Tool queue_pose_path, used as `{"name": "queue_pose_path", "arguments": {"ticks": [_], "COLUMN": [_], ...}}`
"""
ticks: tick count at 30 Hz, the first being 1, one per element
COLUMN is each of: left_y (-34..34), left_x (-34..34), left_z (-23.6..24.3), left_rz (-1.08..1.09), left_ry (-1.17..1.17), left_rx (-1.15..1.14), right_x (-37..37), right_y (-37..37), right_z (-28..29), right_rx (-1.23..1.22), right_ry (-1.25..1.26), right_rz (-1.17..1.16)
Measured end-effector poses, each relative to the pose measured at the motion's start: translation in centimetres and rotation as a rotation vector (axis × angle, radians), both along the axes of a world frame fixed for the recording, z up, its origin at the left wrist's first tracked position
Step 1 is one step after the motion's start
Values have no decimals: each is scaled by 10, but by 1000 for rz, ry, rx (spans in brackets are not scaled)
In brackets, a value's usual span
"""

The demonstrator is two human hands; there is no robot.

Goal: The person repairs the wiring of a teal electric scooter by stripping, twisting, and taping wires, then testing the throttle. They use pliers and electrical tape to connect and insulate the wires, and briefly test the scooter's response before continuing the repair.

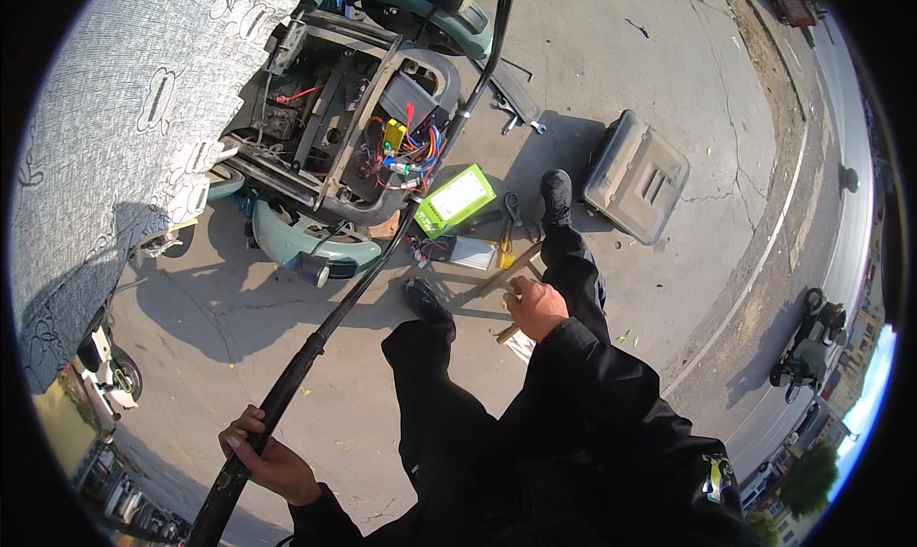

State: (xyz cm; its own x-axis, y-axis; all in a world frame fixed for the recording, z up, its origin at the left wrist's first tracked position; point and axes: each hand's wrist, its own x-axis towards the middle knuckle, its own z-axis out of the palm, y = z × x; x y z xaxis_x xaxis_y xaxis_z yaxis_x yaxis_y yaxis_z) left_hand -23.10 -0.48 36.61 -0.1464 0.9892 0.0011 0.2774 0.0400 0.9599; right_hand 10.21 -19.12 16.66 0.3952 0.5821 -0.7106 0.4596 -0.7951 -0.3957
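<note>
My left hand (272, 463) is wrapped round a long black pole (310, 348), which slants from the lower left up past the vehicle. My right hand (537, 308) hangs in front of my right leg with fingers loosely bent and slightly apart, and I see nothing in them. Just past it lie wooden sticks (506, 273), which may be part of a frame. Beyond my shoes a bright green box-shaped unit (457, 201) with a white label lies on the ground. Beside it are a silver finned box (472, 253) with wires and a yellow tool (505, 251).
A teal vehicle (310, 241) stands ahead with its frame uncovered and a bundle of coloured wires (413, 155) showing. Patterned grey fabric (115, 136) fills the upper left. Wrenches (509, 117) lie near a tan toolbox (638, 177). A dark three- or four-wheeled vehicle (807, 346) stands at right.
</note>
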Motion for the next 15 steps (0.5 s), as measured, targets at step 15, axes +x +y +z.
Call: {"name": "queue_pose_path", "arguments": {"ticks": [15], "left_y": [11], "left_x": [84], "left_z": [-250], "left_rz": [846], "left_ry": [56], "left_rx": [527], "right_x": [151], "right_y": [23], "right_z": [-468], "right_rx": [-112], "right_ry": [-320], "right_rz": [547]}}
